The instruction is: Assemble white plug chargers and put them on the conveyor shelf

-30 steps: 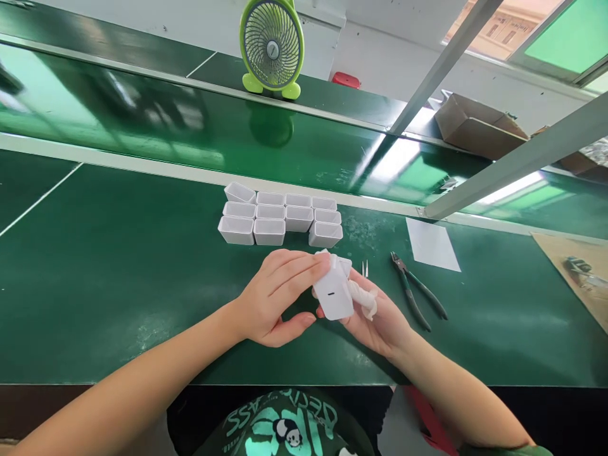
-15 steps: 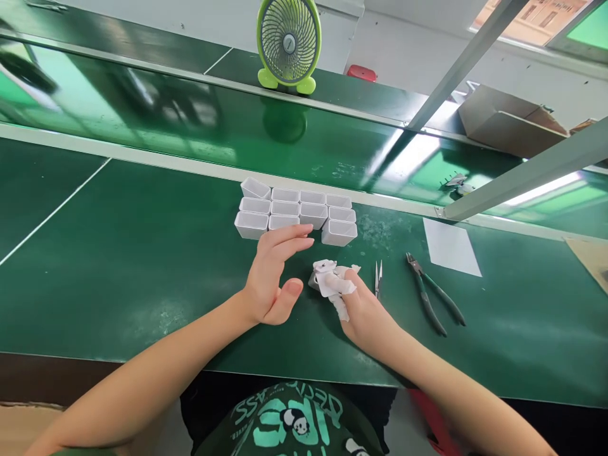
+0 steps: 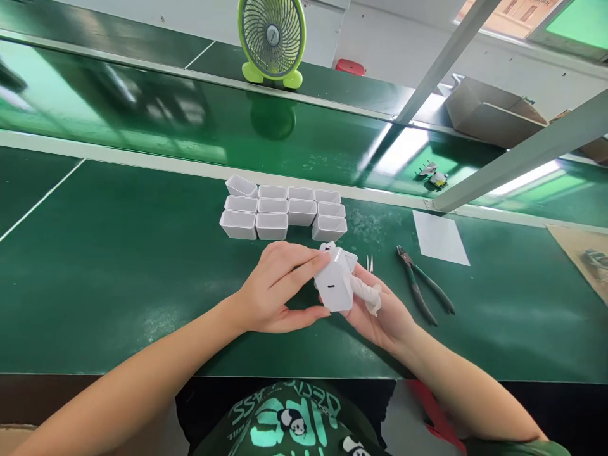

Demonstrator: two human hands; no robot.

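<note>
Both my hands hold one white plastic charger block (image 3: pixel 334 286) just above the green table (image 3: pixel 118 272). My left hand (image 3: pixel 275 288) pinches it from the left, fingers on top and thumb underneath. My right hand (image 3: pixel 380 310) cups it from the right; its fingertips wear white wraps. The block's near face shows a small dark slot. Just beyond the hands, several empty white plastic shells (image 3: pixel 282 212) stand in rows, open side up.
Small tweezers (image 3: pixel 369 262) and dark-handled pliers (image 3: pixel 422 291) lie right of my hands. A white paper sheet (image 3: pixel 439 237) lies further right. A green desk fan (image 3: pixel 272 39) and a cardboard box (image 3: pixel 494 117) stand beyond the shiny conveyor belt (image 3: pixel 190 120).
Half a second ago my left hand was open and off the block while the right held it low. Now the left hand has closed on it again, both hands holding it.
</note>
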